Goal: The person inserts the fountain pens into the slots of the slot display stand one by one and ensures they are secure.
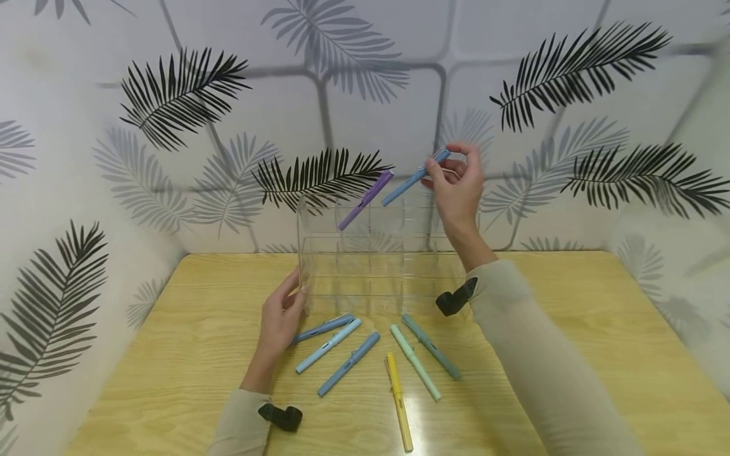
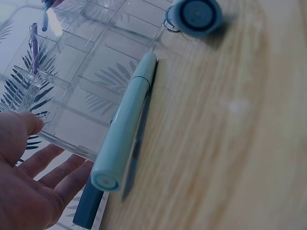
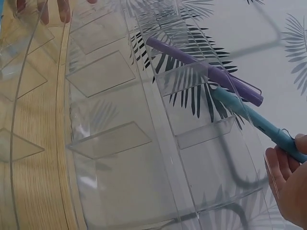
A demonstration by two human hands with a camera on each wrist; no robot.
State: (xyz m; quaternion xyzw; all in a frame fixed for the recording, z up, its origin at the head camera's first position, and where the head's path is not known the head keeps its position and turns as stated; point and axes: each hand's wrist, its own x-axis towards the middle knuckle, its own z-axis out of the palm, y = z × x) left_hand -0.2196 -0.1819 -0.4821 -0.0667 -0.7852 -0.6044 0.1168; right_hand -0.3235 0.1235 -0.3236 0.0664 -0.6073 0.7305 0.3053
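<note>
A clear plastic rack (image 1: 385,296) with divided tiers stands on the table. My left hand (image 1: 282,318) holds its left side edge, thumb in front and fingers (image 2: 45,158) behind. Above the top tier, my right hand (image 1: 459,183) pinches a blue pen (image 1: 409,185) near its clip end. The blue pen (image 3: 254,117) slants, its lower end over the rack near a purple pen (image 1: 365,201). That purple pen (image 3: 206,71) leans in a top-tier compartment. A light blue pen (image 1: 327,346) and a darker blue pen (image 1: 324,328) lie beside my left hand.
On the table (image 1: 188,354) before the rack lie another blue pen (image 1: 349,365), a yellow pen (image 1: 398,403), a mint pen (image 1: 415,361) and a dark green pen (image 1: 431,346). A leaf-patterned wall covering (image 1: 376,38) rises behind the table.
</note>
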